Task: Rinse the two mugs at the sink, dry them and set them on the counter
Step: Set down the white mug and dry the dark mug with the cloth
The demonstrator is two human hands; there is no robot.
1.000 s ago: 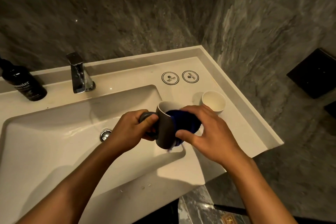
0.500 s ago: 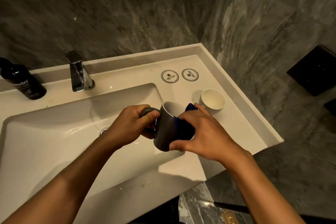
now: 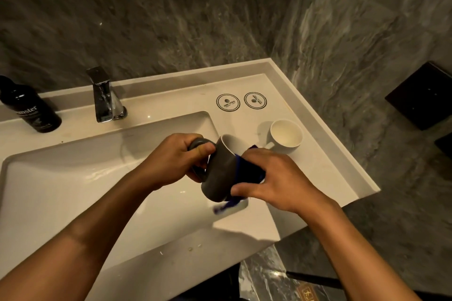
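A grey mug [image 3: 219, 176] with a white inside hangs tilted over the right end of the white sink basin [image 3: 73, 178]. My left hand [image 3: 171, 161] grips its handle. My right hand [image 3: 274, 183] holds a dark blue cloth [image 3: 247, 171] against the mug's right side, and a blurred corner of the cloth dangles below the mug. A white mug [image 3: 286, 133] stands upright on the counter [image 3: 318, 173] to the right, apart from both hands.
A chrome faucet [image 3: 105, 95] stands behind the basin, with no water visibly flowing. A black bottle [image 3: 29, 107] sits at the far left. Two round printed coasters [image 3: 241, 101] lie at the back of the counter. Grey stone walls close in behind and to the right.
My right hand slid the blue cloth around the grey mug's side, and a cloth corner now hangs below it. The mug stayed in my left hand over the basin.
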